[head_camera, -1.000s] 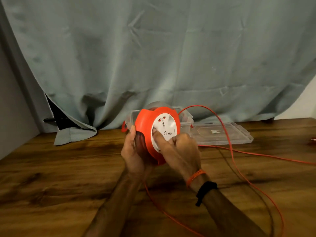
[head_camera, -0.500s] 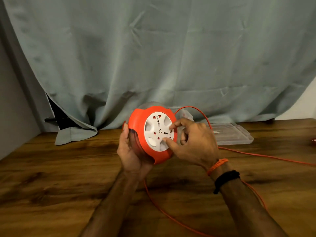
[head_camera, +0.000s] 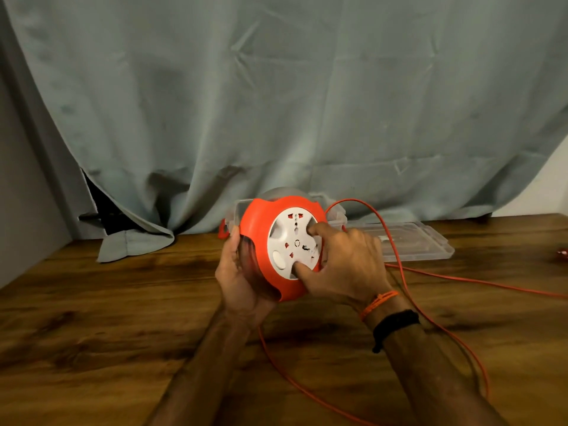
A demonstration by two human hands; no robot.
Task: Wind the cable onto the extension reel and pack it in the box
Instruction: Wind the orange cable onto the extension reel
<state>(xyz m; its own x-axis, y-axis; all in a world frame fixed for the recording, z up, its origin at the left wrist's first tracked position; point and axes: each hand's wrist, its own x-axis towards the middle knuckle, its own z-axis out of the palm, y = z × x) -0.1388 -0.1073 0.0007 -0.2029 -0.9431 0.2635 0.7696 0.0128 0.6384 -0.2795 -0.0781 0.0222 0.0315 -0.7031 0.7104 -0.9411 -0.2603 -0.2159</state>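
Winding is the step in hand, and it looks only partly done. The round orange plastic extension reel (head_camera: 270, 250) is held up off the brown wooden desk (head_camera: 92, 333), in front of the person, its white socket face (head_camera: 293, 244) turned toward the camera. The left hand (head_camera: 238, 278) cups the reel's rear edge from the left and below, fingers wrapped around the rim in a wide holding grip. The right hand (head_camera: 344, 265) lies on the white face, one finger pressed into a recess near the bottom and another set near the upper right, fingers curled to turn it.

To wind well, I would keep the left hand steady as the anchor and let the right hand rotate the face in even turns. Much thin orange cable (head_camera: 399, 262) is out: one loop arches over the right hand, one run trails right across the desk, another curves down toward the near edge. It could snag on the wrist, so feeding it clear of the arm seems wise.

Behind the reel stands a clear plastic box (head_camera: 238, 207), mostly hidden; what it holds cannot be told. Its clear plastic lid (head_camera: 424, 241) lies flat on the desk to the right, apart from the box.
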